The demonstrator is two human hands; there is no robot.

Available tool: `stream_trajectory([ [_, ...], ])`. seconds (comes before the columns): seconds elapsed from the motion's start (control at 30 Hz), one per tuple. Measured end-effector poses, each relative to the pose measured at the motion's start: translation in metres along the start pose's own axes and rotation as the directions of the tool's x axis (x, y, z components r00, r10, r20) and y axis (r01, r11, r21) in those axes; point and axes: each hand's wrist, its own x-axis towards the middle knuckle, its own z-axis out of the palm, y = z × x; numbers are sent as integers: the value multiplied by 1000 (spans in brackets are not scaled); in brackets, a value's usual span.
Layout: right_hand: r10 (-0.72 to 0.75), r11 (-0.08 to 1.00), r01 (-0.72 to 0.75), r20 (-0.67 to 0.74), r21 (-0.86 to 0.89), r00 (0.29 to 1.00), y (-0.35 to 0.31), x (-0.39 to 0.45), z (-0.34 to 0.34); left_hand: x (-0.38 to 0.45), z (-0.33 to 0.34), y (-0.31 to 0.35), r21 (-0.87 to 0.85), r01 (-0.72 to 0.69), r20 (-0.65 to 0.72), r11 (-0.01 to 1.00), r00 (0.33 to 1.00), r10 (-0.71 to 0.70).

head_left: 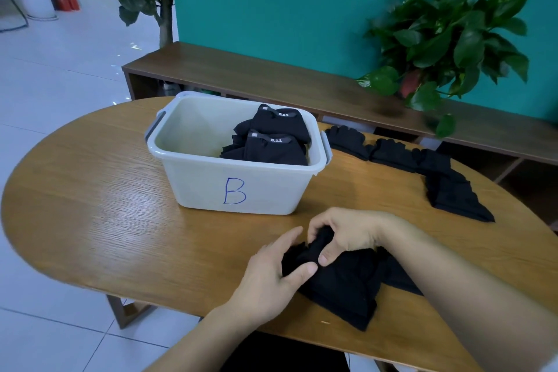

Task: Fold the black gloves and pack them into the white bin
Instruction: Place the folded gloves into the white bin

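Two folded gloves [276, 137] already sit in the white bin [238, 187]. Both hands, left hand [276, 266] and right hand [344, 235], pinch the black gloves [341, 284] on the table [90, 190], mid-fold. More unfolded gloves [422, 166] wait beside the bin.

We see a black glove [341, 278] bunched at lower centre, more unfolded gloves [434, 169] strung along the right, and two folded pairs [271, 139] inside the white bin [238, 187], marked "B", at centre.
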Motion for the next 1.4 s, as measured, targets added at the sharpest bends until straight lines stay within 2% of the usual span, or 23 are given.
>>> stream_trajectory([
  [0.13,-8,997,13,-80,72,997,3,-27,-17,0,-13,23,-70,-19,-35,997,999,17],
  [0.23,5,996,10,-163,89,987,5,-54,-34,7,-32,43,-57,-87,-149,995,986,78],
  [0.33,-8,994,34,-237,105,972,10,-80,-52,17,-56,65,-7,-156,-302,988,942,147],
  [0.43,-22,991,63,-321,118,947,8,-106,-73,30,-83,83,118,-204,-445,972,864,236],
  [0.5,-27,989,82,-388,126,921,4,-117,-88,43,-103,84,267,-125,-525,956,813,253],
  [0.57,-23,986,91,-432,139,901,-1,-124,-102,58,-122,78,412,99,-585,906,791,179],
  [0.63,-13,987,85,-465,133,885,-7,-129,-115,67,-133,68,470,308,-617,827,785,59],
  [0.7,-8,989,78,-490,124,872,-11,-132,-126,69,-136,57,490,433,-613,757,789,-54],
  [0.77,-2,989,79,-510,128,860,-15,-134,-136,70,-135,50,507,486,-595,712,795,-118],
  [0.97,51,983,52,-534,176,844,-25,-138,-158,77,-144,43,506,512,-588,694,794,-157],
  [1.2,19,987,70,-546,141,838,-28,-131,-171,81,-175,35,572,423,-472,703,870,-140],
  [1.4,0,994,59,-530,94,848,-35,-118,-176,76,-212,34,633,277,-254,723,956,-144],
])
